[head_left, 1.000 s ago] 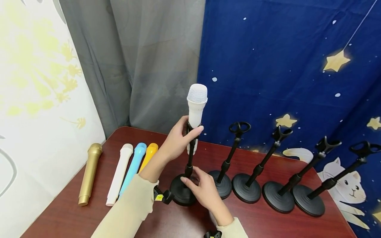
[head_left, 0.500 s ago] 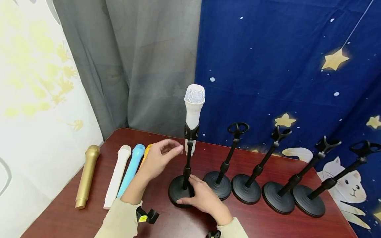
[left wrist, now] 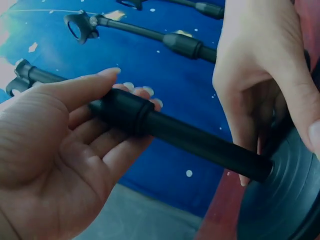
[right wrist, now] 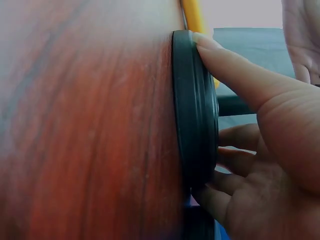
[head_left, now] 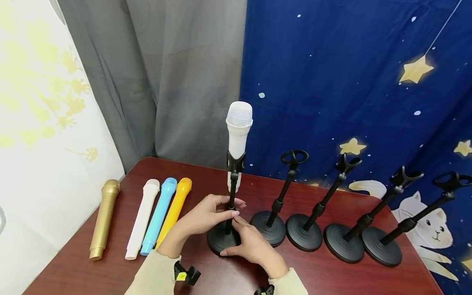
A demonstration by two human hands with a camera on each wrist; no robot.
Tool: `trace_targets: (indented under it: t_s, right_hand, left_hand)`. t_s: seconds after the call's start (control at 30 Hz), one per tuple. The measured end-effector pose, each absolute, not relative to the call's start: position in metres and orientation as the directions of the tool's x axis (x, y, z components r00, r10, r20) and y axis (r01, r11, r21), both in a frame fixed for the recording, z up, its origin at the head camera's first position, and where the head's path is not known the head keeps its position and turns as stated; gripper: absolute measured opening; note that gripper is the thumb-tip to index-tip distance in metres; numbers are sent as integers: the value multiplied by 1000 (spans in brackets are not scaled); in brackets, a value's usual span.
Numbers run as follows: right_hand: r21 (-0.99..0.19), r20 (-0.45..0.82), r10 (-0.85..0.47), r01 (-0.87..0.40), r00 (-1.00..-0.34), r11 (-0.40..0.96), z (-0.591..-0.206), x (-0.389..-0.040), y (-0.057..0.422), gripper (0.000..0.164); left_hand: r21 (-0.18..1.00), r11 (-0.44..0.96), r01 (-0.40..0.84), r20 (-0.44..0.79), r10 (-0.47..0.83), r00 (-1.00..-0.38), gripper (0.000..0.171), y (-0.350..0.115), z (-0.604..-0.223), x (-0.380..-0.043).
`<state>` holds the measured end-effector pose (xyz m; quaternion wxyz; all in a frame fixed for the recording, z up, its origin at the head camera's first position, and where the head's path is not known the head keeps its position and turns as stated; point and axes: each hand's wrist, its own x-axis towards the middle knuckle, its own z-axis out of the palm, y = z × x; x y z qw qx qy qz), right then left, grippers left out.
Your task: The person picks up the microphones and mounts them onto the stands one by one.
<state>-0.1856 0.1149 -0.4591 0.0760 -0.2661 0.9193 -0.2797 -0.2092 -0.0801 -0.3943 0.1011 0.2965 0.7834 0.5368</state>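
Note:
A white microphone (head_left: 238, 137) stands upright in the clip of a black microphone stand (head_left: 220, 239) near the table's middle. My left hand (head_left: 207, 215) is around the stand's pole, its thumb in front and fingers behind, at the collar (left wrist: 125, 111) in the left wrist view. Low down, my right hand (head_left: 252, 241) grips the round base by its rim. In the right wrist view, the thumb lies on one side of the base (right wrist: 192, 110) and the fingers on the other.
Gold (head_left: 104, 221), white (head_left: 142, 219), blue (head_left: 159, 217) and yellow (head_left: 175, 209) microphones lie at the left of the dark red table (head_left: 217, 278). Several more black stands, their clips bare, form a row at right, the nearest stand (head_left: 271, 229) close beside my right hand. Curtains hang behind.
My left hand let go of the stand's top by the clip, drew back left, then came down to the pole's lower part. My right hand spread lower onto the base.

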Motion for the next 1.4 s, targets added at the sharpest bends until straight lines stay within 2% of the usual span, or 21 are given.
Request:
trace_targets:
  t_s: [0.23, 0.6, 0.73, 0.97, 1.2, 1.3, 1.4]
  right_hand:
    - [-546, -10, -510, -422, -860, 723, -458, -186, 114, 95]
    - [-552, 2, -512, -428, -859, 716, -460, -185, 113, 96]
    - [-562, -4, -511, -420, -860, 712, -460, -186, 112, 96]
    - [-577, -14, -501, -402, -865, 711, -460, -187, 113, 96]
    - [-574, -13, -501, -404, -865, 712, -462, -186, 114, 96]
    - [-573, -12, -502, -406, -865, 712, -462, -187, 114, 95]
    - [-574, -25, -499, -396, -866, 717, -462, -187, 114, 95]
  left_hand:
    - [923, 179, 341, 172, 600, -781, 27, -84, -400, -210]
    - [894, 235, 383, 206, 542, -815, 17, -83, -405, -208]
    - [880, 260, 397, 240, 477, -846, 14, -79, -403, -206]
    - [876, 310, 369, 276, 306, -911, 21, -67, -399, -199]
    - [831, 423, 360, 322, 163, -933, 29, -58, -399, -191]
    - [848, 386, 362, 304, 204, -930, 32, -61, -400, -193]
    - [899, 260, 353, 260, 331, -907, 34, -69, -401, -198]
